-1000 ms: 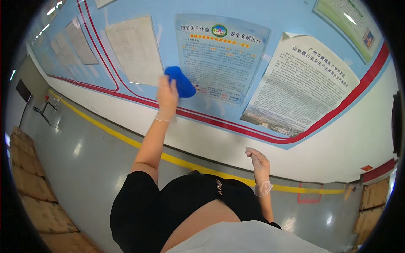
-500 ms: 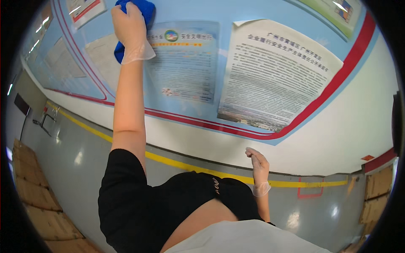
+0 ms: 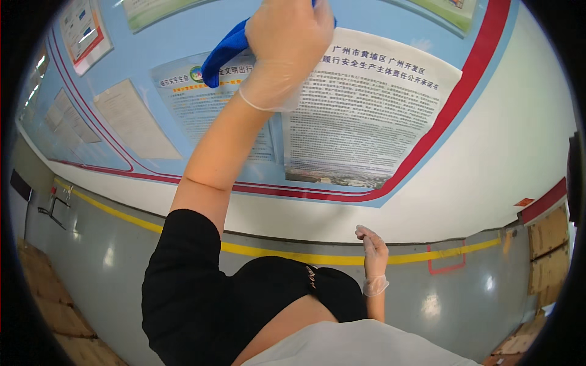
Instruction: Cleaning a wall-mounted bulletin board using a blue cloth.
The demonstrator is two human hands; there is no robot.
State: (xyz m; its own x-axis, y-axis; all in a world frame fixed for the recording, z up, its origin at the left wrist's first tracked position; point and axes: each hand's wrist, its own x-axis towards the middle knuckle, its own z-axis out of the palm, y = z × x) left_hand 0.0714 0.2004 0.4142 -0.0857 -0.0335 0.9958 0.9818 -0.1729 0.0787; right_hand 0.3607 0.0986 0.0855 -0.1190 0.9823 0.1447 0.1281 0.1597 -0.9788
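Observation:
My left hand (image 3: 287, 52), in a thin clear glove, grips a blue cloth (image 3: 229, 52) high up against the light blue notice board (image 3: 210, 30). The cloth's loose end hangs out to the left of my fingers, over the top of a bluish poster (image 3: 201, 113). Just right of the hand is a white printed sheet (image 3: 366, 110), its upper left part behind my wrist and fingers. Lower down, in front of the white wall, my right hand (image 3: 375, 256) is gloved too. Its fingers are curled together, with nothing visible in them.
Red stripes (image 3: 436, 131) border the board on the white wall (image 3: 482, 146). More sheets (image 3: 131, 116) and a red-and-white notice (image 3: 85, 36) are at its left. A yellow line (image 3: 293, 255) runs along the grey floor. Cardboard boxes (image 3: 58, 305) stand left, others (image 3: 547, 235) right.
My left hand has swept right across the board with the blue cloth, from the bluish poster's left edge to the white sheet. My right hand has stayed nearly in place. The view has shifted slightly.

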